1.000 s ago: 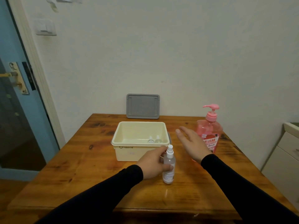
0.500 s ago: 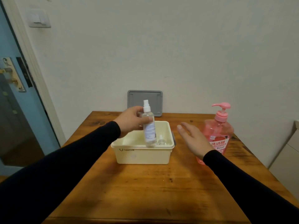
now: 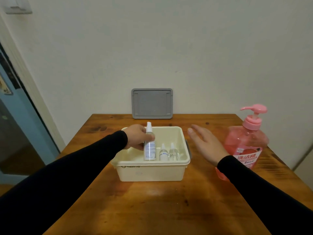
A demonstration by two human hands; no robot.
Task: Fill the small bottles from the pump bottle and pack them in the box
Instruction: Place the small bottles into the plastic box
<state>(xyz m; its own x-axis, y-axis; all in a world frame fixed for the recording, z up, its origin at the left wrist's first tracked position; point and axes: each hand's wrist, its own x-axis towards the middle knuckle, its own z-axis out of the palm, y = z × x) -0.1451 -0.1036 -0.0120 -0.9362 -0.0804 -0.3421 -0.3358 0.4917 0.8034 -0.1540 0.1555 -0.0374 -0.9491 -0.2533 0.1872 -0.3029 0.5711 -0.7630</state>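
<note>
You are packing: your left hand [image 3: 138, 139] pinches the tall clear spray bottle [image 3: 149, 144] upright inside the cream plastic box [image 3: 152, 172]. Next, loosen that grip; your right hand [image 3: 204, 143] hovers spread.

A plain off-white wall [image 3: 169, 39] was seen behind a knotty wooden table [image 3: 152, 209], its surface lit to a dull sheen. A wall switch [image 3: 17, 6] was mounted high at the left, above a pale door frame [image 3: 32, 85] and a blue door [image 3: 20, 119]. A white cabinet [image 3: 304, 168] was glimpsed at the right edge.
</note>
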